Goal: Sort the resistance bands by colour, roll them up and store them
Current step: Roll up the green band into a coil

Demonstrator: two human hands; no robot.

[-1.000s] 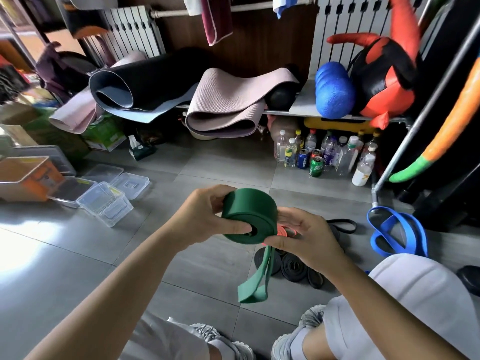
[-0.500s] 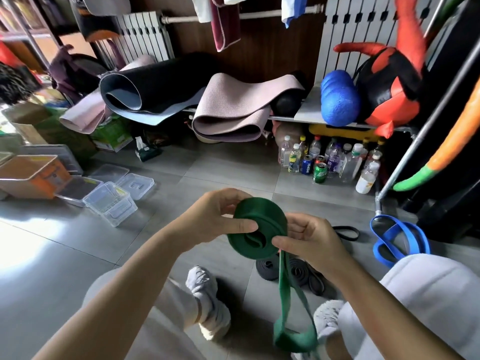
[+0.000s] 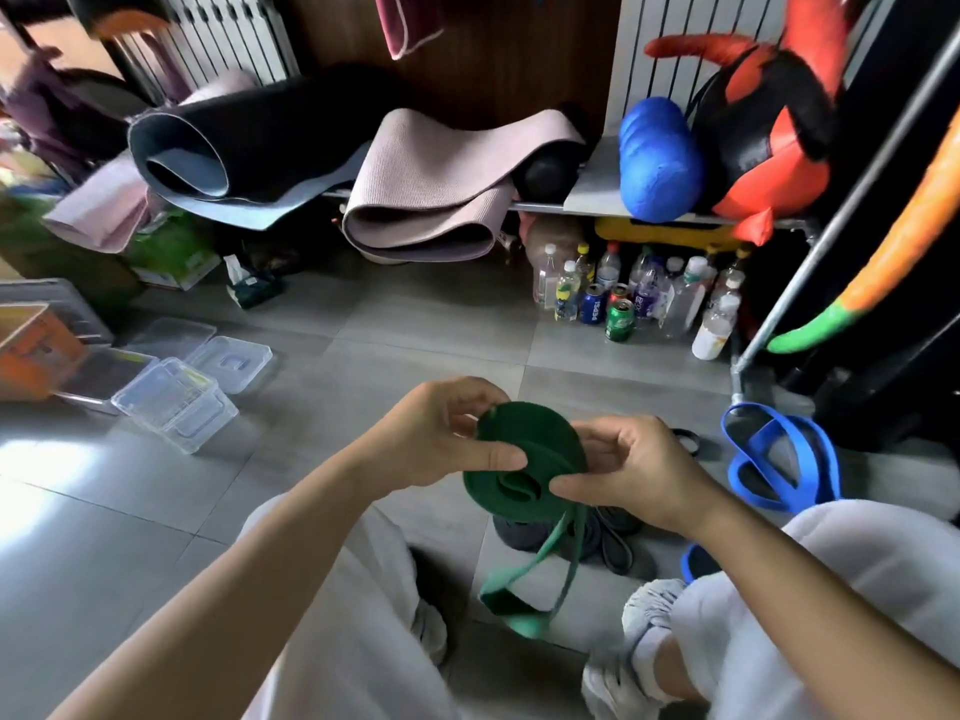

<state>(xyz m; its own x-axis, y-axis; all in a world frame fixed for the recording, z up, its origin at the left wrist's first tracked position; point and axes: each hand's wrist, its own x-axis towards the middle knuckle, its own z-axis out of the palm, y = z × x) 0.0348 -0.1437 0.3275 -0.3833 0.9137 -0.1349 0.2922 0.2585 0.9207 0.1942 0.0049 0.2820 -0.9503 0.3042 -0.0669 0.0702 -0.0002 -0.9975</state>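
The green resistance band (image 3: 524, 459) is held in the air above the person's lap, most of it wound into a flat coil, with a loose looped tail hanging from the coil's lower right side down between the knees.

The grey tiled floor (image 3: 415, 330) fills the middle of the view. Along the back, a low shelf carries a dark rolled mat (image 3: 270, 132) on the left and a pink folded mat (image 3: 431, 200) just beside it. Further right on the shelf are a blue foam roller (image 3: 657, 158) and, touching it, a red and black padded item (image 3: 769, 132). Under the shelf, bottles and cans (image 3: 639, 298) stand on the floor in a tight cluster. At the left, clear plastic boxes (image 3: 174, 405) sit near an orange box (image 3: 31, 350).

A blue band (image 3: 779, 459) lies in loose loops on the floor, to the right of the hands and apart from them. Black bands (image 3: 613, 543) lie coiled on the floor directly below the green coil, partly hidden by it.

The left hand (image 3: 441, 444) grips the coil's left side, thumb pressed across its face and fingers curled behind the upper rim. The right hand (image 3: 628, 470) pinches the coil's right edge, thumb on the face where the tail leaves and fingers bent behind.
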